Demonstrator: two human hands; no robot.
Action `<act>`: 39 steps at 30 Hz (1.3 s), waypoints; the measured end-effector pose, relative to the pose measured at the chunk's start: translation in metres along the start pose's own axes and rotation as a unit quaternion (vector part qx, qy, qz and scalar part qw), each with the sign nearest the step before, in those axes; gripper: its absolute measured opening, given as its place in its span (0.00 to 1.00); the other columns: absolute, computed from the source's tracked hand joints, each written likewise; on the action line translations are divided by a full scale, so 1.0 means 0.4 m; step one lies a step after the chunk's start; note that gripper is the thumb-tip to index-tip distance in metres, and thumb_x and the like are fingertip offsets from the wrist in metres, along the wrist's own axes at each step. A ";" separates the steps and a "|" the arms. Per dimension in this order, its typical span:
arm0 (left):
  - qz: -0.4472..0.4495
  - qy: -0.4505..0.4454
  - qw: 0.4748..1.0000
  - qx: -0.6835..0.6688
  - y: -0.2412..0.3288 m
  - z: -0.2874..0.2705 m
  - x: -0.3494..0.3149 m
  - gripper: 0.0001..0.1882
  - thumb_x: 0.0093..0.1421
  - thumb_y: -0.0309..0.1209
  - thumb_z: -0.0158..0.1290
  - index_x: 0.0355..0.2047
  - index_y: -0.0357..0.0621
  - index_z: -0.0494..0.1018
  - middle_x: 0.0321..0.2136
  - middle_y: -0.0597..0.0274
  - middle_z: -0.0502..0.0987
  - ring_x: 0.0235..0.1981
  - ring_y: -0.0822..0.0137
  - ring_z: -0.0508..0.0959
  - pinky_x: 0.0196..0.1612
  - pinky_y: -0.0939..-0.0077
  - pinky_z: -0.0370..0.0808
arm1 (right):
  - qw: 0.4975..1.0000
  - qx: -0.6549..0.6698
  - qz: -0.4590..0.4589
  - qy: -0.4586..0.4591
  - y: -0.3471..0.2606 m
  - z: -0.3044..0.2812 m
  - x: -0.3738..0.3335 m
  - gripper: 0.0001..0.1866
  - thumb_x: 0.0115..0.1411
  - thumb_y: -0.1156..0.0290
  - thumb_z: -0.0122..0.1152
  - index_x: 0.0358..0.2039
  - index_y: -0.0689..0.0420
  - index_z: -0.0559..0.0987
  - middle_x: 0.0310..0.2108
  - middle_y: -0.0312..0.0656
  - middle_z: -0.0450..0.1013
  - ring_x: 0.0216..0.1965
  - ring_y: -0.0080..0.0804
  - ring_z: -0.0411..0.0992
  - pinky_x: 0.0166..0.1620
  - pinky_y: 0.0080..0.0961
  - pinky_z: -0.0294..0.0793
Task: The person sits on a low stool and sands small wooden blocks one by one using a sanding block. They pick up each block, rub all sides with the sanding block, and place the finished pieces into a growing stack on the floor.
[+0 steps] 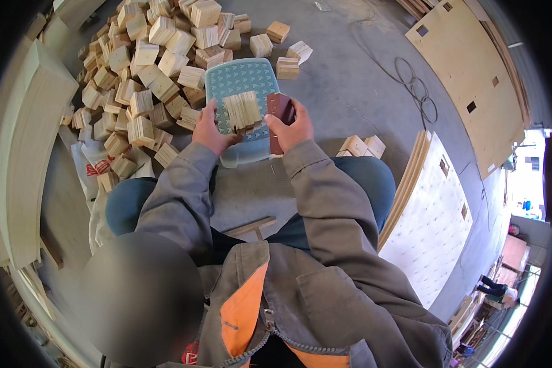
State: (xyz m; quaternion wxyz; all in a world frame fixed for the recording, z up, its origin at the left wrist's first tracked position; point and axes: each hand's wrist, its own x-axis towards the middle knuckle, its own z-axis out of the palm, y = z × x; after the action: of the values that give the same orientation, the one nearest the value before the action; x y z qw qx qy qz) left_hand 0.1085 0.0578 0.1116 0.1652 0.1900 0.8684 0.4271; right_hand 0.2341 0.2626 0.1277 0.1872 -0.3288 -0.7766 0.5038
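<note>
Across the concrete floor [349, 98] at upper left sprawls a heap of pale wooden blocks [147, 67], close enough for the seated person to reach. Large plywood sheets [466, 80] with square cut-outs lie and lean at the right, well apart from the hands. Just past the knees stands a light blue plastic stool [242, 80], seemingly serving as a small work surface. On its top rests a block of stacked wood slats [243, 110], steadied there by the left hand [210, 130], whose fingers curl closed on the block's left side. The right hand [291, 126] is closed around a dark reddish-brown rectangular pad [280, 107] (possibly a sanding block), held upright just beside the slats. Both forearms reach forward, elbows bent, sleeves grey.
</note>
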 end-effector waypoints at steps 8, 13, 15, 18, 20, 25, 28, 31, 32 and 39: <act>0.127 0.013 0.985 -0.118 -0.102 0.087 0.051 0.72 0.37 0.35 0.83 0.78 0.40 0.51 0.69 0.40 0.67 0.70 0.42 0.69 0.72 0.57 0.69 | 0.985 -0.084 -0.149 -0.026 -0.102 0.019 -0.043 0.45 0.50 0.63 0.86 0.63 0.60 0.70 0.62 0.55 0.69 0.64 0.52 0.69 0.65 0.43 0.74; 0.121 0.041 0.987 -0.095 -0.066 0.104 0.047 0.68 0.38 0.38 0.82 0.76 0.42 0.54 0.65 0.41 0.69 0.68 0.41 0.72 0.69 0.55 0.72 | 0.959 -0.164 -0.229 -0.025 -0.106 0.038 -0.046 0.44 0.47 0.62 0.87 0.61 0.59 0.71 0.63 0.55 0.69 0.65 0.54 0.69 0.64 0.44 0.74; 0.142 0.062 0.984 -0.091 -0.060 0.106 0.043 0.66 0.39 0.39 0.82 0.75 0.42 0.55 0.64 0.41 0.70 0.66 0.40 0.73 0.68 0.54 0.74 | 0.949 -0.215 -0.229 -0.028 -0.107 0.049 -0.042 0.43 0.48 0.62 0.86 0.61 0.59 0.72 0.66 0.56 0.67 0.66 0.56 0.67 0.66 0.46 0.73; 0.150 0.084 0.980 -0.097 -0.068 0.117 0.037 0.65 0.39 0.39 0.82 0.74 0.42 0.57 0.62 0.41 0.71 0.63 0.40 0.75 0.66 0.53 0.75 | 0.933 -0.280 -0.222 -0.052 -0.123 0.063 -0.039 0.43 0.49 0.60 0.83 0.64 0.58 0.72 0.69 0.60 0.64 0.68 0.59 0.65 0.69 0.49 0.69; 0.147 0.096 0.979 -0.101 -0.073 0.127 0.035 0.64 0.40 0.38 0.82 0.74 0.42 0.56 0.62 0.40 0.72 0.63 0.40 0.75 0.66 0.54 0.75 | 0.921 -0.307 -0.225 -0.078 -0.135 0.062 -0.038 0.44 0.51 0.60 0.80 0.67 0.57 0.72 0.70 0.62 0.62 0.69 0.61 0.64 0.70 0.50 0.68; 0.134 0.119 0.980 -0.091 -0.067 0.139 0.031 0.65 0.38 0.39 0.82 0.74 0.40 0.57 0.63 0.39 0.73 0.62 0.39 0.76 0.65 0.52 0.75 | 0.886 -0.361 -0.262 -0.128 -0.105 0.010 -0.050 0.48 0.53 0.61 0.77 0.74 0.54 0.67 0.71 0.65 0.60 0.71 0.63 0.62 0.71 0.52 0.66; 0.138 0.126 0.979 -0.082 -0.053 0.135 0.030 0.65 0.39 0.40 0.81 0.74 0.41 0.56 0.62 0.39 0.73 0.62 0.39 0.76 0.65 0.51 0.75 | 0.904 -0.331 -0.238 -0.126 -0.098 0.003 -0.066 0.49 0.54 0.61 0.77 0.75 0.54 0.67 0.71 0.66 0.59 0.70 0.65 0.62 0.71 0.53 0.66; 0.131 0.136 0.978 -0.085 -0.041 0.134 0.022 0.62 0.43 0.43 0.80 0.74 0.41 0.57 0.61 0.40 0.74 0.61 0.39 0.76 0.65 0.50 0.74 | 0.903 -0.316 -0.268 -0.108 -0.086 0.008 -0.091 0.48 0.55 0.60 0.76 0.75 0.54 0.67 0.71 0.68 0.59 0.70 0.67 0.63 0.70 0.54 0.66; 0.133 0.141 0.978 -0.081 -0.042 0.136 0.022 0.61 0.44 0.44 0.79 0.73 0.42 0.58 0.61 0.41 0.74 0.61 0.40 0.76 0.64 0.50 0.75 | 0.899 -0.316 -0.285 -0.108 -0.083 0.009 -0.104 0.47 0.56 0.59 0.77 0.75 0.54 0.67 0.70 0.68 0.59 0.69 0.67 0.63 0.70 0.55 0.66; 0.126 0.157 0.977 -0.065 -0.045 0.140 0.019 0.53 0.48 0.43 0.76 0.70 0.45 0.62 0.60 0.44 0.75 0.60 0.42 0.77 0.62 0.51 0.74 | 0.866 -0.340 -0.353 -0.103 -0.081 0.027 -0.126 0.44 0.58 0.60 0.76 0.74 0.52 0.69 0.71 0.68 0.59 0.67 0.67 0.65 0.66 0.58 0.69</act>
State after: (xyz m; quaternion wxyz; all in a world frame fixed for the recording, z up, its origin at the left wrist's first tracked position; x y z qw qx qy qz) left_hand 0.1236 0.0892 0.0636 -0.0167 0.2176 0.8227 0.5249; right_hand 0.2528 0.2113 0.1545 0.1480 -0.0225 -0.9787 0.1402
